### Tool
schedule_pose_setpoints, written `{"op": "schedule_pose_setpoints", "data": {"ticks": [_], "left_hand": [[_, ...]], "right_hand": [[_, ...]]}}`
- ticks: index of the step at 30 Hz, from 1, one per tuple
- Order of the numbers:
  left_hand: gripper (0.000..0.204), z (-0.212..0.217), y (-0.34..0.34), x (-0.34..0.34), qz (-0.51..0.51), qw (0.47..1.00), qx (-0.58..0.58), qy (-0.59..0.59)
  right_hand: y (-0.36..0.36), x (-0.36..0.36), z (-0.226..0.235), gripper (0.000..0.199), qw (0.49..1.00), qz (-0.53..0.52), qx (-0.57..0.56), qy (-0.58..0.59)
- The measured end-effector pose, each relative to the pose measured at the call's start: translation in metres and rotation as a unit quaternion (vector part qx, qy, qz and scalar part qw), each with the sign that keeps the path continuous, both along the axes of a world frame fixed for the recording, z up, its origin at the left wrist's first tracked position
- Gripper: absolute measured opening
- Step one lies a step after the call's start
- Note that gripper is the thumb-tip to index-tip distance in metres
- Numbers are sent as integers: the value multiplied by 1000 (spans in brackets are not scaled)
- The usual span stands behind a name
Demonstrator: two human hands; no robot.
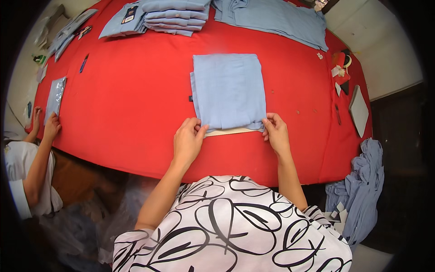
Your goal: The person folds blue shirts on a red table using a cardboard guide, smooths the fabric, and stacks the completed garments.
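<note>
A folded light-blue shirt (229, 90) lies in front of me on the red-covered table. A strip of cream card (229, 132) shows under its near edge, and a small dark tab sticks out at its left side. My left hand (188, 139) is closed on the near left corner, with thumb and fingers pinching the cloth. At the near right corner, my right hand (276, 133) pinches the shirt's edge in the same way. How much of the card lies inside the shirt is hidden.
A stack of folded blue shirts (176, 18) and more blue cloth (272, 20) lie along the far side. At left, another person's hand (53, 127) touches a clear-wrapped packet (55, 97). A blue pen (84, 63), tape roll (347, 61) and hanging blue garments (360, 190) are around the edges.
</note>
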State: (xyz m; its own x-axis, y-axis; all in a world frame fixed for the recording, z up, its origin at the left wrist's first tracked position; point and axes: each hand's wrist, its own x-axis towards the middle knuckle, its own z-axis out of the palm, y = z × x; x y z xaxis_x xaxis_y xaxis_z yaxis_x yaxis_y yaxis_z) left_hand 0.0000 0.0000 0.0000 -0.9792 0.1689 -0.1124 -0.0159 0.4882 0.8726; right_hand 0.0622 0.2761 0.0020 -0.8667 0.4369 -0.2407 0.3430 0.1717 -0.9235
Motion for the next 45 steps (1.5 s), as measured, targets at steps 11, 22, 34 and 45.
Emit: {"op": "schedule_pose_setpoints", "data": {"ticks": [11, 22, 34, 45], "left_hand": [[22, 4, -3, 6, -54, 997, -41, 32], [31, 0, -1, 8, -24, 998, -16, 60], [34, 3, 1, 5, -35, 987, -117, 106], [36, -2, -7, 13, -34, 969, -167, 178]], "right_hand": [[-8, 2, 3, 29, 996, 9, 89, -29], [-15, -1, 0, 34, 979, 23, 201, 1], [-14, 1, -16, 39, 901, -3, 422, 95], [-20, 2, 27, 38, 989, -38, 128, -64]]}}
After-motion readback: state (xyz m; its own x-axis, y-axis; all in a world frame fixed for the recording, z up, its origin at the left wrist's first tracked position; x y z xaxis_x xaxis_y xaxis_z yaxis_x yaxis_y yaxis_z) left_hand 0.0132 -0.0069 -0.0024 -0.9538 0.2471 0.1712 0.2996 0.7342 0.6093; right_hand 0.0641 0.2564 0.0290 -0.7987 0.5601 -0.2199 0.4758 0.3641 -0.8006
